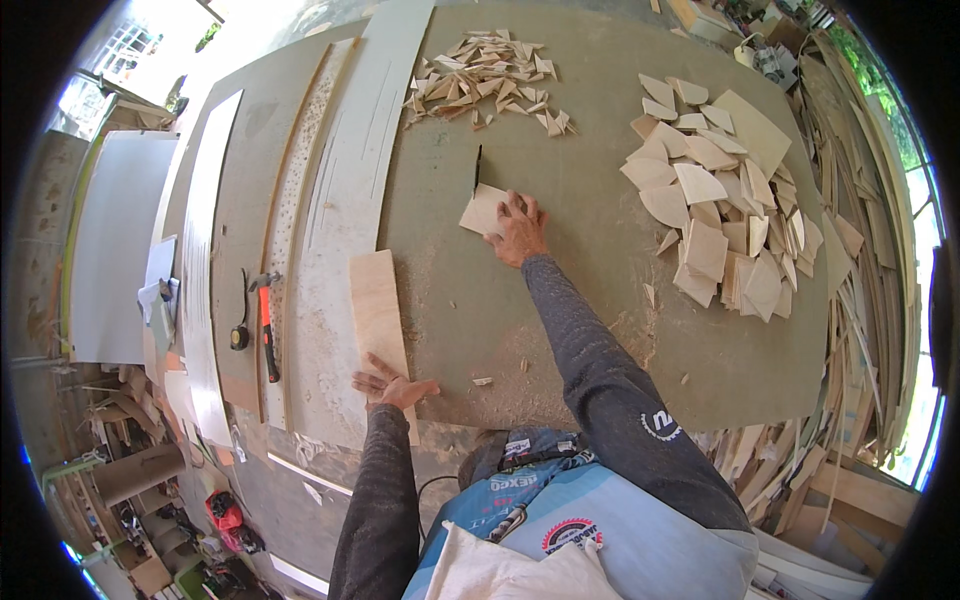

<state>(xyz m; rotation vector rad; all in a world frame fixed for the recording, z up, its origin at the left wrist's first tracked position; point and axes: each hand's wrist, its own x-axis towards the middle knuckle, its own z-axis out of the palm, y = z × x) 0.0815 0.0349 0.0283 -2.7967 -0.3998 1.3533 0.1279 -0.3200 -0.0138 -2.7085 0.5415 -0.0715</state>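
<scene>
My left hand point(396, 389) lies spread over the near end of a long pale plywood strip point(377, 300), thumb stretched out to the right. Farther off, near the middle of the table, my right hand point(520, 230) has its fingers curled on a small flat plywood piece point(480, 210). A thin black pointed thing point(477, 168) touches or overlaps that piece's far edge; its kind cannot be made out. To the right spreads a heap of cut plywood pieces point(700, 185), many with one curved edge. At the far side lies a pile of small pointed wood offcuts point(490, 78).
A hammer point(267, 325) with an orange and black handle and a tape measure point(240, 336) lie on the left. Long white boards point(350, 150) run along the greenish table point(590, 350), which carries sawdust and chips. Stacked scrap wood point(850, 170) stands beyond the right edge.
</scene>
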